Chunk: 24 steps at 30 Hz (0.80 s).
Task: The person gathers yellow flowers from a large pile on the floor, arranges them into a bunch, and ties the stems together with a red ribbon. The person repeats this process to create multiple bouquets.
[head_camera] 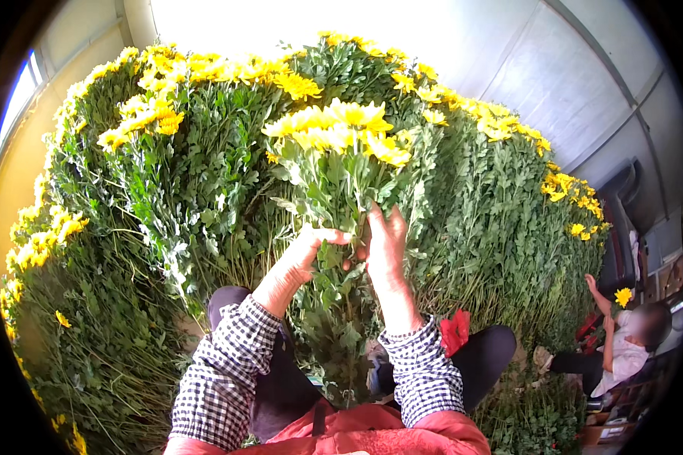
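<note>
A bunch of yellow chrysanthemums (341, 133) with leafy green stems stands upright before me, blooms away from my body and stems running down between my knees. My left hand (313, 247) is closed round the left side of the stems, thumb lying across them below the blooms. On the right side, my right hand (384, 236) is held against the same stems, fingers pointing up; its palm side and part of the fingertips are hidden. A red plastic piece (455, 331) lies by my right knee.
Piled chrysanthemums with yellow heads surround me at left (102, 330), ahead and right (478, 216). A seated person (626, 352) is at the far right, near a yellow flower (623, 297). Pale sheeting (546, 79) rises behind the flowers.
</note>
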{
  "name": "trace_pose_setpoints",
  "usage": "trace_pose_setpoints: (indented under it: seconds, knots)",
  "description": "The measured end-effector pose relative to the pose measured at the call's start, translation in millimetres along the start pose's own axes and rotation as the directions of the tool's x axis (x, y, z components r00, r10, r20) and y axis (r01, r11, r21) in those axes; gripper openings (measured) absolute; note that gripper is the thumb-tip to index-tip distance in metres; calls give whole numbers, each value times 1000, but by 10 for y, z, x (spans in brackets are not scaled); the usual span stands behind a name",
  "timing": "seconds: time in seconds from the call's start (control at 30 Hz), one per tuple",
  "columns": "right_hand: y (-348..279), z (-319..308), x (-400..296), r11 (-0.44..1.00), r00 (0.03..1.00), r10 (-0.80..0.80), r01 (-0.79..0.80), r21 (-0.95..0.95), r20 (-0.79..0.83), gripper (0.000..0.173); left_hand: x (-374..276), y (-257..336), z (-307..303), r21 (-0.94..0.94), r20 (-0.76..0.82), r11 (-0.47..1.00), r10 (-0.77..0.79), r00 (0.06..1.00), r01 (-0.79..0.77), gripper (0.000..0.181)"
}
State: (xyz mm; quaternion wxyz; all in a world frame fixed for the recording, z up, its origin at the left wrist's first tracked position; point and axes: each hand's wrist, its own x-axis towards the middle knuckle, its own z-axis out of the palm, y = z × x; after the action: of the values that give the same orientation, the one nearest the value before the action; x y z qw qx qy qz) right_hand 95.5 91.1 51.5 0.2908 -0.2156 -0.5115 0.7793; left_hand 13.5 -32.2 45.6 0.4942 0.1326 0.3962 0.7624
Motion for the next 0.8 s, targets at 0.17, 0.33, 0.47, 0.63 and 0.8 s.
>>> trace_pose_setpoints:
  seconds: [0.17,0.33,0.47,0.63,0.8]
  knots:
    - [-319,232,27,953,977,-187,205,221,-100,26,-26,32,94,70,-28,998,7,1000,-5,35]
    - [-412,344,13,901,985,-158,175,398,-76,29,-20,16,47,-7,3,1000,0,1000,0,27]
    - [-361,408,60,850,936,-348,340,401,-57,23,-6,-2,-36,-61,34,998,1,999,1,26]
    - [-183,304,2,880,894,-433,447,159,-114,20,-44,8,-96,-81,94,997,25,995,-17,31]
    - [-42,97,-216,932,945,-327,324,162,-8,40,-76,28,-137,-55,51,998,19,998,-16,34]
